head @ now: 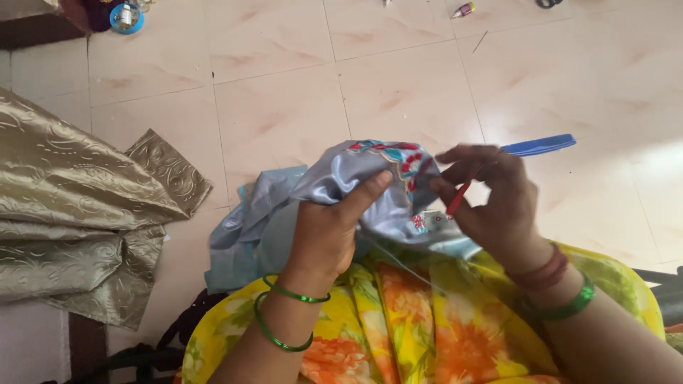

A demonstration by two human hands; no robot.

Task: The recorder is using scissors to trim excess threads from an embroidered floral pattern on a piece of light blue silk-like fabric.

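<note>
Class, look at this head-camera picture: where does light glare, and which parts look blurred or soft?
Head view: daylight glares off the tiled floor at right, washing it pale; the grey satin cloth shows soft sheen; the right hand and blue tool look slightly motion-blurred; the gold fabric at left is evenly lit.

Folded fabric (85,213) lies on the floor (299,78) left of the cloth (341,192); spool (126,17) far behind.

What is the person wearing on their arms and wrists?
Both forearms are bare, with no sleeves showing. The left hand has two thin shiny green bangles on its wrist. The right hand has reddish-brown bangles at the wrist and one green bangle just behind them.
</note>
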